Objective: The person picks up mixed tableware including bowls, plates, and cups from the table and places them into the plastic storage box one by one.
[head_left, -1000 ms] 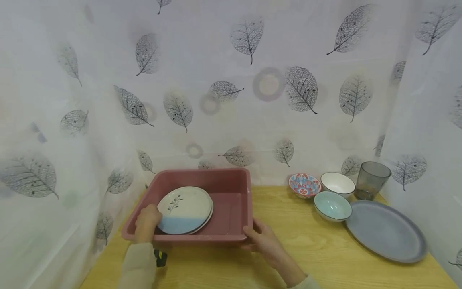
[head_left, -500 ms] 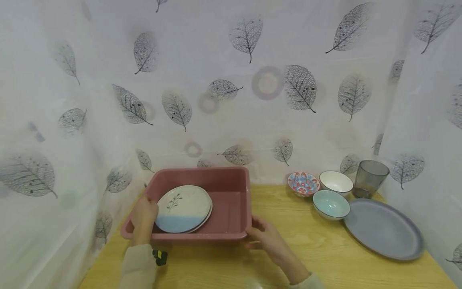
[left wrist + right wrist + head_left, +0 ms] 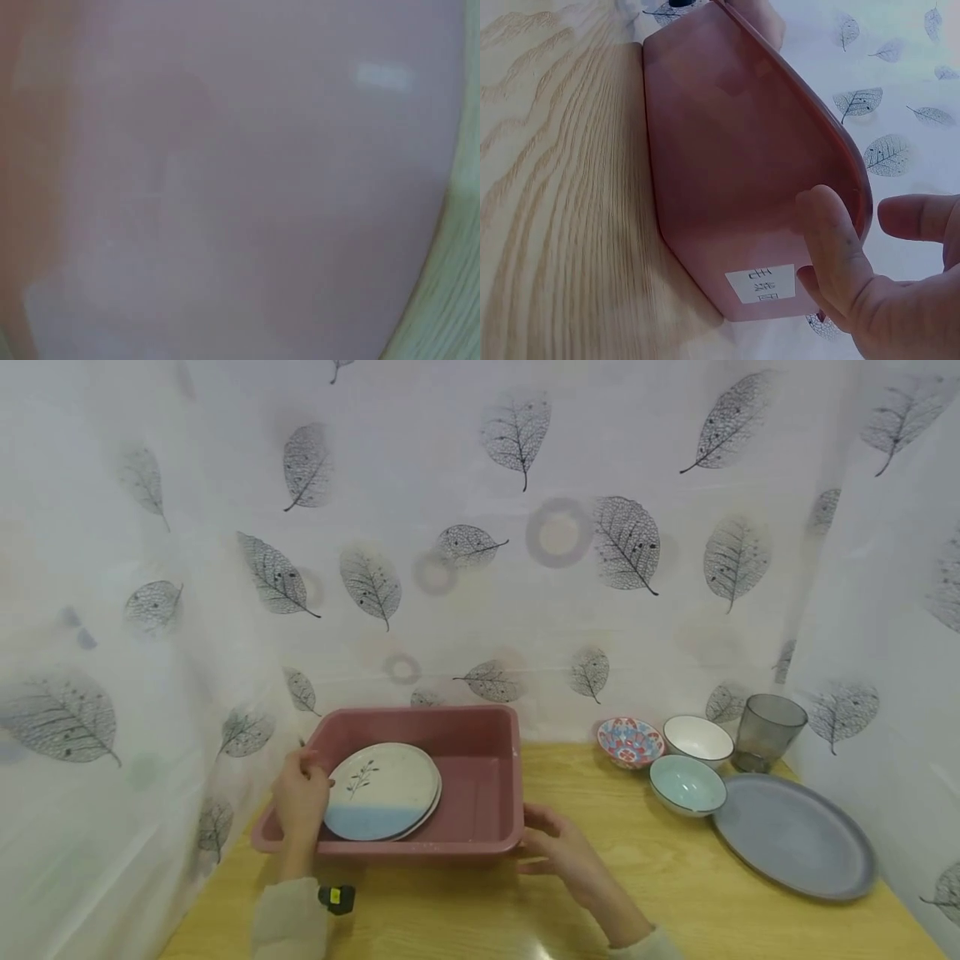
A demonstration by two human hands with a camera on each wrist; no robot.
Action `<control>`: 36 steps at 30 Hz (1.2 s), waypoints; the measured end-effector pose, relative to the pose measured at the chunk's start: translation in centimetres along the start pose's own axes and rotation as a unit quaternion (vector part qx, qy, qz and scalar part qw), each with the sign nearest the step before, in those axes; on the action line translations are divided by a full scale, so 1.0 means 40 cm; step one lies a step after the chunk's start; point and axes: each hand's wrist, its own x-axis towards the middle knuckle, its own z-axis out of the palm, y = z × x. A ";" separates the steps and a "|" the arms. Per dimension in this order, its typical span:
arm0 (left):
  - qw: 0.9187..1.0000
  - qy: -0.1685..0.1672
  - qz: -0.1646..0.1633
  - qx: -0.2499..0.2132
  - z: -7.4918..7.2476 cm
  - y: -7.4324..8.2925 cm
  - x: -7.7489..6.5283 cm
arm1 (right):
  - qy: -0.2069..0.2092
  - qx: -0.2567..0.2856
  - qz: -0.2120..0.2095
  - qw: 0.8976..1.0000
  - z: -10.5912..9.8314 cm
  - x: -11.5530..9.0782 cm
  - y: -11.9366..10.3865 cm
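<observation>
A reddish-pink plastic basin (image 3: 480,793) rests on the wooden table, with a short stack of round plates (image 3: 382,789) in its left half. The top plate is cream and blue with a leafy sprig. My left hand (image 3: 302,797) is over the basin's left rim, its fingers loose and its thumb toward the plates. At the right front corner, my right hand (image 3: 562,856) has its fingers spread. In the right wrist view, the thumb (image 3: 829,240) and a finger stand apart around the rim. The basin's outer wall (image 3: 262,187) blurs across the left wrist view.
At the right stand a patterned bowl (image 3: 631,743), a white bowl (image 3: 699,737), a mint bowl (image 3: 687,785) and a grey tinted glass (image 3: 770,732). A large grey oval plate (image 3: 795,835) lies before them. A leaf-print curtain (image 3: 450,610) hangs behind the table (image 3: 637,827).
The left hand's fingers have loosened at the rim and the hand has shifted slightly away from the viewer. The right hand's fingers have eased off the corner. Basin and plates stay nearly put.
</observation>
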 end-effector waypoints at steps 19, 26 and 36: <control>0.987 -0.058 0.025 -0.148 0.043 0.133 -0.108 | 0.044 -0.035 -0.003 0.998 -0.127 -0.049 -0.063; 0.983 -0.129 -0.008 -0.130 0.030 0.166 -0.151 | 0.062 -0.033 0.004 0.998 -0.156 -0.056 -0.070; 0.983 -0.141 0.003 -0.118 0.004 0.173 -0.166 | 0.104 -0.029 0.014 0.994 -0.200 -0.068 -0.094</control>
